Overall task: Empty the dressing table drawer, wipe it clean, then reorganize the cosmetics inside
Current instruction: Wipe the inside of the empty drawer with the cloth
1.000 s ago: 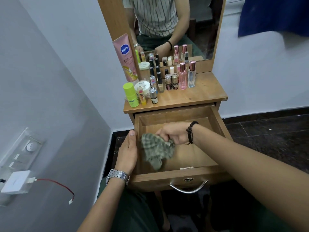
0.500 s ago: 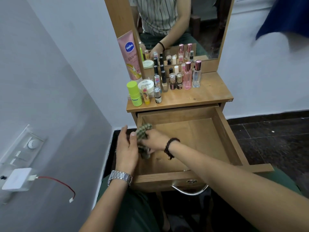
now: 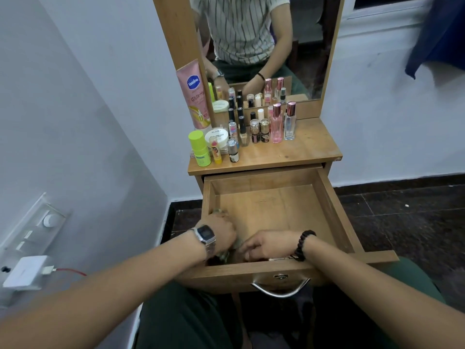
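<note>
Wooden drawer (image 3: 332, 212) pulled open; left hand (image 3: 221, 233), right hand (image 3: 266, 245) both clutch cloth (image 3: 235, 244) near front-left corner.

Two bare forearms reach forward and down from the lower corners of the view, converging at the near left corner of an open drawer (image 3: 334, 212). The left hand (image 3: 222, 231) is knuckles-up, fingers curled tightly downward into a fist-like grip around a bunched cloth (image 3: 235, 245), little of which shows. A metal watch (image 3: 206, 236) sits on the left wrist, its face turned up. The right hand (image 3: 268, 245) lies just beside the left, back of the hand up, fingers bent and pointing toward the left hand, fingertips at the cloth; whether they pinch it cannot be told. A dark beaded bracelet (image 3: 303, 244) circles the right wrist, which crosses the drawer's front edge.
</note>
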### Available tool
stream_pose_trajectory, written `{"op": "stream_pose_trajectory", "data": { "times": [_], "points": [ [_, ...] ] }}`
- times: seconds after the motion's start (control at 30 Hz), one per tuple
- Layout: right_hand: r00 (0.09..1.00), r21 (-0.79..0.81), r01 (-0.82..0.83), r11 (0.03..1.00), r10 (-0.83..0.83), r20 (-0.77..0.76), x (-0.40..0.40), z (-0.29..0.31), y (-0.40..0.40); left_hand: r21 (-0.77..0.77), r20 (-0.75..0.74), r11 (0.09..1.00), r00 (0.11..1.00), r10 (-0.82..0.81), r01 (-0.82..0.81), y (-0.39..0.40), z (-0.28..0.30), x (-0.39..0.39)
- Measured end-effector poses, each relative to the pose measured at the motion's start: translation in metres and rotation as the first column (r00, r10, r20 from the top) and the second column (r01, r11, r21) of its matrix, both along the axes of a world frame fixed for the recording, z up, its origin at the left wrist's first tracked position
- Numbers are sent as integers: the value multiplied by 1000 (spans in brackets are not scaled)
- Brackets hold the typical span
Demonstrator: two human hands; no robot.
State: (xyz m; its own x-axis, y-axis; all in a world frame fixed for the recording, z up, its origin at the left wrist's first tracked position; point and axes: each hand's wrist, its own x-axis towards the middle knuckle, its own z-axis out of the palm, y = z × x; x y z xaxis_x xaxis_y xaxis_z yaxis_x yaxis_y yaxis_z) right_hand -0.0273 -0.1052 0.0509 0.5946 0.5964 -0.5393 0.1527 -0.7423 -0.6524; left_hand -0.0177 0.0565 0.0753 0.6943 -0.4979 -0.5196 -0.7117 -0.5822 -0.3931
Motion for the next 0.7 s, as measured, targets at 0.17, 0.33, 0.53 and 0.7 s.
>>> {"op": "stream_pose_trajectory", "data": {
  "times": [0.17, 0.33, 0.53, 0.7],
  "points": [
    [1000, 4, -10, 1000, 10, -1, 2, -3, 3, 69, -79, 998, 997, -5, 10, 4, 7, 3],
    [1000, 8, -20, 1000, 20, -3, 2, -9, 1, -8, -230, 973, 947, -226, 230, 30, 1, 7],
    [966, -94, 119, 988, -94, 239, 7, -12, -4, -121, -195, 991, 978, -77, 54, 41, 17, 77],
    [931, -354, 299, 886, -190, 312, 18, -20, -14, -173, -101, 968, 974, -202, 182, 55, 18, 87]
  ]
}}
